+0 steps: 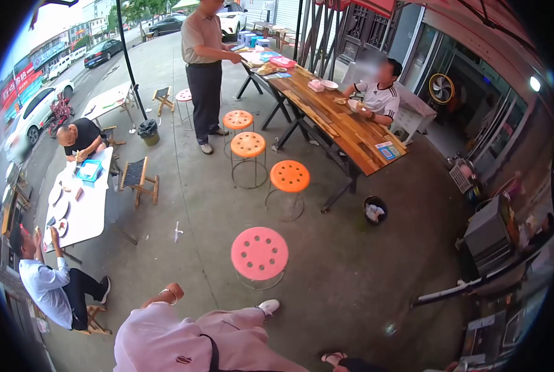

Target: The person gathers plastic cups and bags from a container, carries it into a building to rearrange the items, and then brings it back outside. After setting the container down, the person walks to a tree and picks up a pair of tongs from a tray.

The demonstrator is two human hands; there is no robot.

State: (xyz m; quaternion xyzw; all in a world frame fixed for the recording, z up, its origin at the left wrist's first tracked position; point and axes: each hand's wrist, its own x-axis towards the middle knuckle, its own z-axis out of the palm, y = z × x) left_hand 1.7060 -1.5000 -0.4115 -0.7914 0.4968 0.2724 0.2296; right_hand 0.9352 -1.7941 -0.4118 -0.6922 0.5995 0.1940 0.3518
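At the lower left of the head view, my left hand (pixel 174 290) hangs beside my pink clothing (pixel 159 338), with a bracelet on the wrist. It touches no object that I can see, and its fingers are too small and blurred to make out. My right hand is out of view. A pink round stool (pixel 259 253) with holes in its seat is the nearest furniture, up and to the right of my left hand. Three orange stools (pixel 290 176) stand beyond it. Below the pink stool a white shoe (pixel 269 307) shows on the concrete.
A standing person (pixel 205 68) and a seated person (pixel 379 99) are at a long wooden table (pixel 351 139). Two people sit at a white table (pixel 88 214) on the left. A black bin (pixel 374 211) stands right. A sandaled foot (pixel 334 358) shows at the bottom.
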